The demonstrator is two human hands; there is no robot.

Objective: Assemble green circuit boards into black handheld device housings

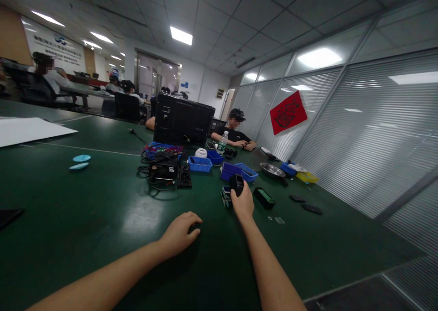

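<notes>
My right hand [242, 203] reaches forward over the green table [85, 210] and is closed around a small black boxy object [237, 183], lifted just above a small circuit-board part [225, 196]. My left hand [180, 232] rests on the table nearer to me, fingers curled down over something small and dark that I cannot make out. A black flat device with a green label [263, 198] lies just right of my right hand.
Blue trays [200, 164] [247, 172], a soldering station with tangled cables [163, 171], a white ball [200, 153], a metal dish [271, 169] and a yellow tray [307, 177] stand beyond. A large black case [183, 120] is behind. A person [236, 135] sits at the far end. White sheet [27, 131] far left.
</notes>
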